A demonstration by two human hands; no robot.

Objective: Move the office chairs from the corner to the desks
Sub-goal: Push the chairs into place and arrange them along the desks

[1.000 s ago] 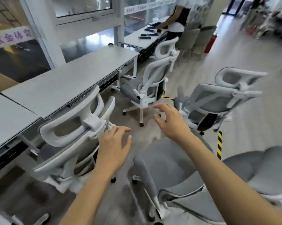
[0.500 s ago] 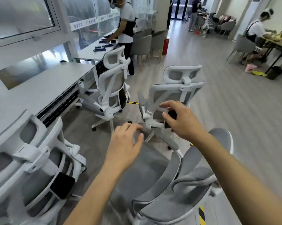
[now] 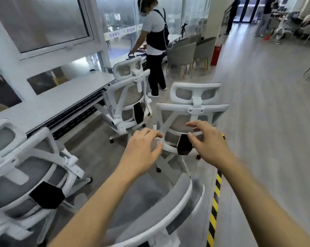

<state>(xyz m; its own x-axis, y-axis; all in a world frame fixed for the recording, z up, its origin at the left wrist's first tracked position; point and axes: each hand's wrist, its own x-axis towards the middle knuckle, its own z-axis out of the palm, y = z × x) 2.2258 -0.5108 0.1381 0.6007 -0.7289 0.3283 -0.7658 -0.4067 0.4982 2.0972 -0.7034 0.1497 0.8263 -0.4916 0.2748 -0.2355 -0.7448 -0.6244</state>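
White mesh chair (image 3: 190, 111) just beyond the hands is being reached for; left hand (image 3: 141, 150) and right hand (image 3: 207, 141) are spread, empty; a two-handed backrest grip is needed.

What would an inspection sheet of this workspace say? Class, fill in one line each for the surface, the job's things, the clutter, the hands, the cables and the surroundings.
Surface: grey wood-look floor; long grey desk on the left by the windows.
Job's things: four white mesh office chairs: middle chair with its back to the camera, far chair at the desk, near-left chair, nearest chair below the arms.
Clutter: small dark items on the far desk, too blurred to name.
Hands: left hand and right hand open, reaching at the middle chair's back; contact unclear.
Cables: white cord hanging on the standing person.
Surroundings: yellow-black floor tape, grey side chairs, red cylinder, people farther back.
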